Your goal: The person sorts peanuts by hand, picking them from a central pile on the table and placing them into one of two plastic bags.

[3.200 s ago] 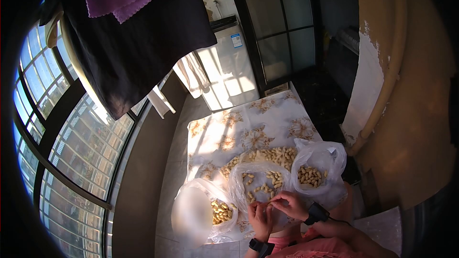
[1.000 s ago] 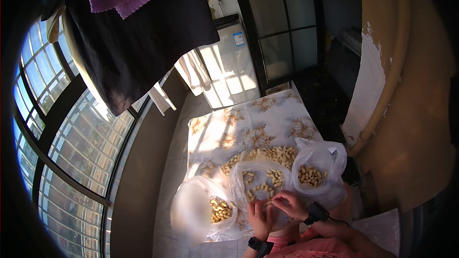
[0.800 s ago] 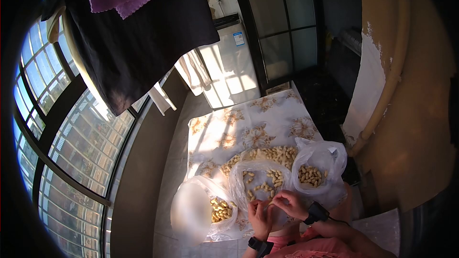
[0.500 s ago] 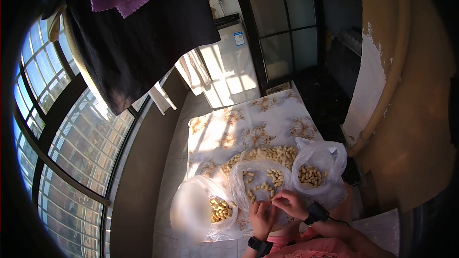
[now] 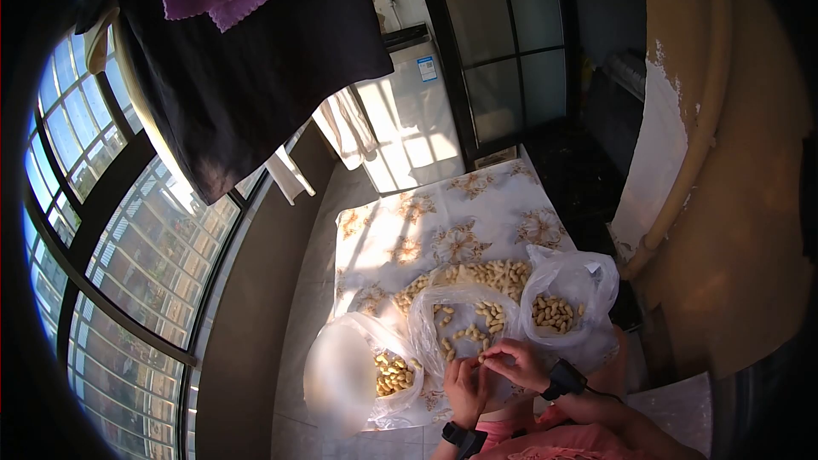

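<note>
My left hand [image 5: 464, 389] and my right hand [image 5: 518, 366] meet at the front edge of the middle plastic bag [image 5: 416, 324]. Both have bent fingers, closed at the tips on a small tan peanut [image 5: 482, 359], which is partly hidden by them. Loose peanuts [image 5: 490, 317] lie inside that open bag. Behind it spreads a larger heap of unshelled peanuts [image 5: 494, 275]. To the right stands another clear bag [image 5: 592, 277] with peanuts [image 5: 552, 313] at its bottom. A third bag [image 5: 362, 326], on the left, holds sunlit peanuts [image 5: 392, 375].
A blurred pale round shape [image 5: 339, 382] covers part of the left bag. Everything rests on a flowered tablecloth [image 5: 486, 204]. Dark cloth [image 5: 256, 68] hangs overhead at left, before barred windows [image 5: 162, 238]. A white appliance [image 5: 409, 128] stands beyond the table.
My fingertips have shifted slightly, and the small peanut between them shows more clearly. The bags and heaps have stayed where they were.
</note>
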Demonstrator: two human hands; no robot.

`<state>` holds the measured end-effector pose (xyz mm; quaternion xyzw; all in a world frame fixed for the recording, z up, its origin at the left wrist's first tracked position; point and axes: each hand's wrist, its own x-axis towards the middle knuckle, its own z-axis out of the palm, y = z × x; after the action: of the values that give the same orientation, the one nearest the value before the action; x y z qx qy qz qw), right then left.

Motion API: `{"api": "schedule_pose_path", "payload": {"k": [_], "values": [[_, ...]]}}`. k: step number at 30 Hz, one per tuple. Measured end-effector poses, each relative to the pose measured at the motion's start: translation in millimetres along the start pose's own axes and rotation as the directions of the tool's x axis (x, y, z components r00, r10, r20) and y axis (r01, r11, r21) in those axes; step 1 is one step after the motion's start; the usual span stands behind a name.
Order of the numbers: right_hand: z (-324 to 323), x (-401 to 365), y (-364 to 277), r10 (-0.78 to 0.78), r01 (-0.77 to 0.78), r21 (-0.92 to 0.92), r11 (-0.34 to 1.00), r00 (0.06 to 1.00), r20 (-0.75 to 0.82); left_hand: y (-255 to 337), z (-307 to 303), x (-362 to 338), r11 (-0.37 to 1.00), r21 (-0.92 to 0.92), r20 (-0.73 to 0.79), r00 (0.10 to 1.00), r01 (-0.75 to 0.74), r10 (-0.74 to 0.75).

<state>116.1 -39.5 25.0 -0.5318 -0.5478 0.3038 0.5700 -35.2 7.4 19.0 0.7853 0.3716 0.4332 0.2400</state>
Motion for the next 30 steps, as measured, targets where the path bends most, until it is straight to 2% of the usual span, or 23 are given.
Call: {"api": "schedule_pose_path", "payload": {"k": [26, 30], "values": [[2.3, -0.5, 1.0, 0.028, -0.027, 0.035, 0.999, 0.999, -0.017, -0.8, 1.3, -1.4, 1.000, -0.007, -0.010, 1.000, 0.009, -0.009], [2.8, -0.7, 4.2, 0.019, -0.018, 0.017, 1.000, 0.999, -0.029, 0.4, 0.6, -2.0, 0.996, -0.081, -0.042, 0.999, 0.020, -0.024]]}}
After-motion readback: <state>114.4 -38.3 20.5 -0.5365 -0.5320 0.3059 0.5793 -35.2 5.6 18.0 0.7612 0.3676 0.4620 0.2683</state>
